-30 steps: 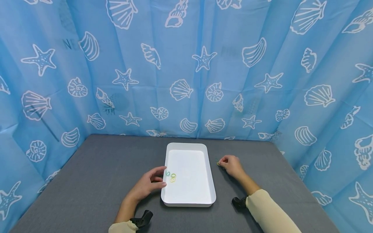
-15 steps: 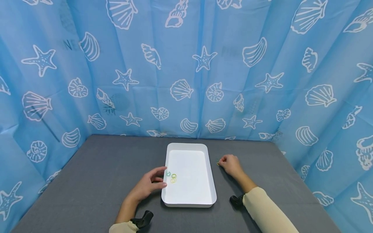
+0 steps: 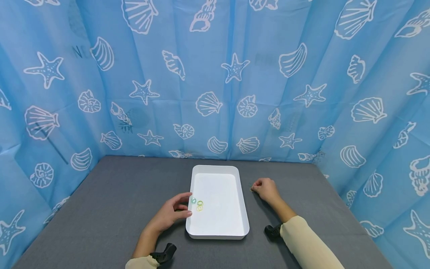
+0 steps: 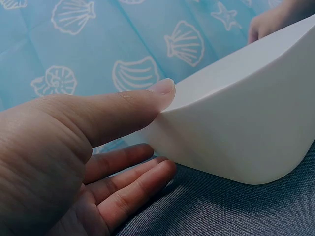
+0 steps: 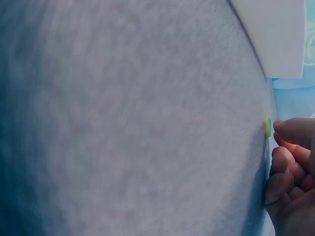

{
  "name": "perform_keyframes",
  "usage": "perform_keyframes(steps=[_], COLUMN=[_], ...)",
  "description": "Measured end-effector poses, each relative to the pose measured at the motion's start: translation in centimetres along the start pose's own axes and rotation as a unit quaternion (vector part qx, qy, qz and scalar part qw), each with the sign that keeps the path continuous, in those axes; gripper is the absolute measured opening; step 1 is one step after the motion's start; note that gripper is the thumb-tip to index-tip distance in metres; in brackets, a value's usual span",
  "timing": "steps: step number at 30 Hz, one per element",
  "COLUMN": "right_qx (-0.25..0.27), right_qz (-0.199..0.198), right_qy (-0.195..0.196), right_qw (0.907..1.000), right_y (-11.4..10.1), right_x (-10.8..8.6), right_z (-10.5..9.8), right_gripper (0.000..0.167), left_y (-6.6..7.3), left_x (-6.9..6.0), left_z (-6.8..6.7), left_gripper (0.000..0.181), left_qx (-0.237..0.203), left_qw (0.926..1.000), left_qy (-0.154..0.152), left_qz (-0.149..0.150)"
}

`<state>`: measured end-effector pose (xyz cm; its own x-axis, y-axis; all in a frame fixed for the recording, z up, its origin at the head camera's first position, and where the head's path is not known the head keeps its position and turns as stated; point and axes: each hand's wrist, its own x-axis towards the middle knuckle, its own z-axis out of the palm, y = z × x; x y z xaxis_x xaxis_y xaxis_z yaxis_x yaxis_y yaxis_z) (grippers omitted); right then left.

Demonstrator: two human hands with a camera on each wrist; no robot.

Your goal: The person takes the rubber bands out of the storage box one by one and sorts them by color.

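Observation:
My left hand (image 3: 171,211) is at the left wall of a white tray (image 3: 221,224). In the left wrist view its thumb rests on the tray's rim, with the other visible fingers loosely extended below, beside the wall. Inside the tray near that side lie a teal ring (image 3: 193,200), a green ring (image 3: 200,203) and a yellow ring (image 3: 199,208), thin like small rubber bands. Right of the tray, my right hand (image 3: 266,188) has thumb and fingers bent down at small yellow and teal rings (image 5: 267,126) on the table. Whether the fingertips pinch them is unclear.
A grey cloth-covered table (image 3: 127,194) carries the tray. Behind and at the sides hangs a blue curtain (image 3: 215,130) with white shell and starfish prints. Black straps (image 3: 164,254) with mounts sit on both wrists.
My right forearm has shifted slightly left, while its fingertips stay at the same spot. Less of the yellow ring shows there now. The left hand and tray hold still.

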<state>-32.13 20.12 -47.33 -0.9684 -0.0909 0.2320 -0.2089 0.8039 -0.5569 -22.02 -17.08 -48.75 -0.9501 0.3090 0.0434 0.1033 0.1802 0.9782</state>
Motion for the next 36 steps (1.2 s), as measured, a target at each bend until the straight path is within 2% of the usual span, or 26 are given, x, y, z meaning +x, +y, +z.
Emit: perform_keyframes(steps=[7, 19, 23, 28, 36], right_qx=[0.060, 0.138, 0.169, 0.181, 0.221], right_qz=[0.036, 0.058, 0.069, 0.078, 0.097], right_qy=[0.007, -0.003, -0.013, -0.028, -0.070], right_qw=[0.9975, 0.9888, 0.9831, 0.9801, 0.9680], right_y=[-0.9, -3.9, -5.3, -7.1, -9.4], right_x=[0.0, 0.9, 1.4, 2.2, 2.8], right_z=[-0.1, -0.2, 0.0, 0.2, 1.3], right_gripper=[0.007, 0.010, 0.010, 0.010, 0.009], left_y=[-0.2, -0.5, -0.5, -0.4, 0.0], left_x=[-0.1, -0.1, -0.1, -0.1, -0.1], left_z=[-0.1, -0.2, -0.3, -0.2, 0.1], left_gripper=[0.064, 0.064, 0.063, 0.064, 0.063], left_qx=[0.008, 0.013, 0.012, 0.007, 0.013], left_qw=[0.9999, 0.9997, 0.9997, 0.9998, 0.9997], left_qy=[0.007, 0.016, 0.016, 0.015, 0.016], left_qz=[-0.001, -0.012, -0.011, -0.012, -0.010])
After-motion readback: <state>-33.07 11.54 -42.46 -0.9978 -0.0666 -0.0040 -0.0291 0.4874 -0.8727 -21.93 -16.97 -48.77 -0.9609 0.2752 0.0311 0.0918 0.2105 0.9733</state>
